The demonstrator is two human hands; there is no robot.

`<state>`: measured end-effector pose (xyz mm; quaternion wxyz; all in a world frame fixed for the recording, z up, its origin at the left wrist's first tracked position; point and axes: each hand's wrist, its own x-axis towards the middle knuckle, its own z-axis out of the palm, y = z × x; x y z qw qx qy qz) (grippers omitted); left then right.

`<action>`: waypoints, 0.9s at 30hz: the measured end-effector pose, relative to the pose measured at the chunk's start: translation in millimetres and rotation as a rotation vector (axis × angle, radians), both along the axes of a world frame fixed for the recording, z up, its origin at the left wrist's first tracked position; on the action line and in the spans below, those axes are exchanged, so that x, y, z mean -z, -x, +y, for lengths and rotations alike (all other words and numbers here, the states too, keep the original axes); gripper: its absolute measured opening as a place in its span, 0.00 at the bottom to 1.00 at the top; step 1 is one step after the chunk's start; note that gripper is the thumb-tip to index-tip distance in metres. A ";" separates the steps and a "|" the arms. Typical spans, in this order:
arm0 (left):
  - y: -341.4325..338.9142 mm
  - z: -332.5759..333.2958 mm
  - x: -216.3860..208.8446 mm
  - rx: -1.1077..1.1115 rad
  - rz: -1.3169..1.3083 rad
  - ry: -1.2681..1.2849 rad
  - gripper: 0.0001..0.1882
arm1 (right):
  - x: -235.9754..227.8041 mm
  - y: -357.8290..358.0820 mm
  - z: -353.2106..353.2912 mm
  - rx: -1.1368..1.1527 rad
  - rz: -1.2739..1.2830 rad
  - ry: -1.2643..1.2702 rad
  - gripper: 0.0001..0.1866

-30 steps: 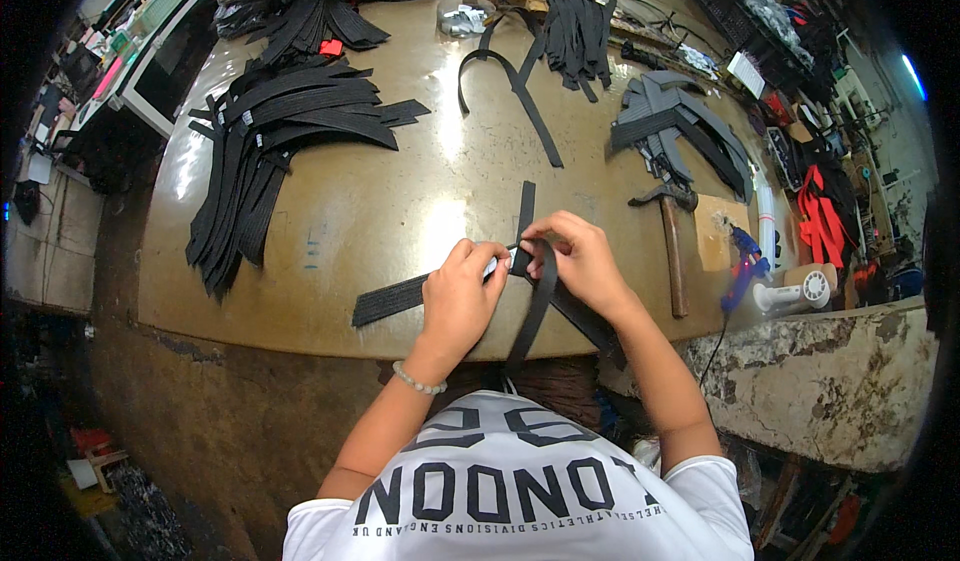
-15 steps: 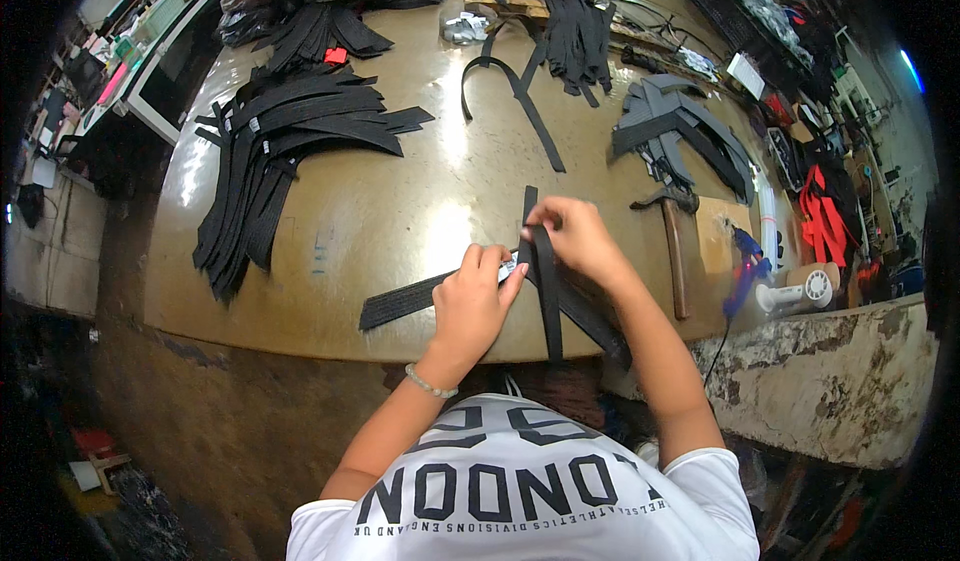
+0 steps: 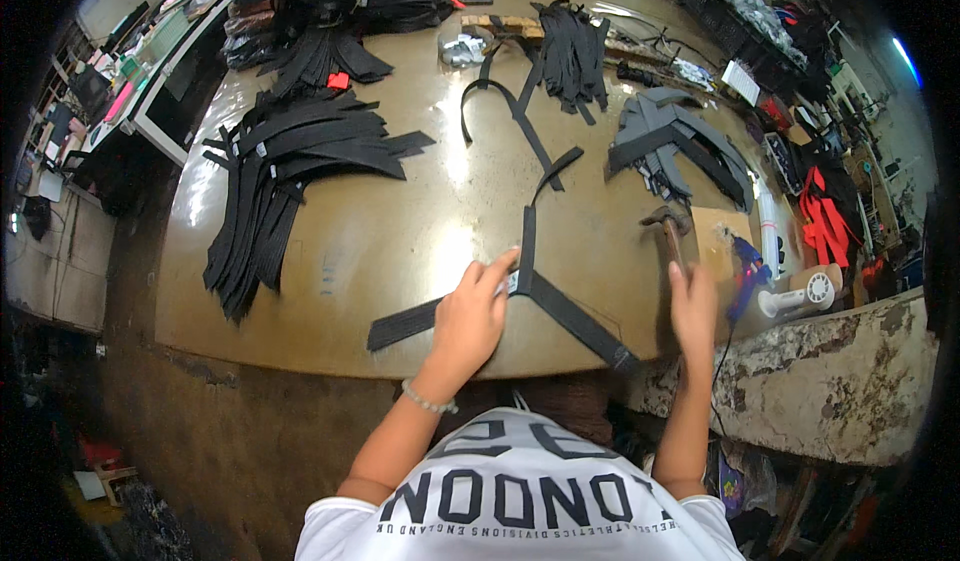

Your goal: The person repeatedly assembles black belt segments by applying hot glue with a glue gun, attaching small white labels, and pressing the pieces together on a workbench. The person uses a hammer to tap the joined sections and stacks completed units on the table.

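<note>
Black Y-shaped webbing (image 3: 528, 269), best held flat under left hand (image 3: 470, 319); right hand (image 3: 694, 307) over wooden-handled hammer (image 3: 671, 245), three o'clock; grips unclear

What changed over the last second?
Right hand let go of the narrow black strap and moved right to the hammer handle; whether it has gripped is unclear. The strap's loose end swung from the near side to pointing away across the table. Unchanged: left hand at the strap joint, black strap pile at left.

The webbing strap (image 3: 575, 317) looks matt, the tabletop (image 3: 385, 236) glossy.
</note>
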<state>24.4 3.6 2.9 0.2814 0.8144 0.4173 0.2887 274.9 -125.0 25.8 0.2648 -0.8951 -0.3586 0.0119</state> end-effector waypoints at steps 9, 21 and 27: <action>26.9 -5.4 4.6 -0.099 0.089 -0.061 0.12 | -23.6 108.8 10.2 -0.444 0.367 0.034 0.16; 23.3 -7.1 3.0 -0.034 0.085 -0.025 0.10 | -6.5 82.5 -8.9 -0.289 0.357 0.017 0.23; 1.4 33.7 -32.9 0.212 0.118 -0.169 0.10 | 13.2 9.8 -10.7 0.100 -0.072 -0.017 0.23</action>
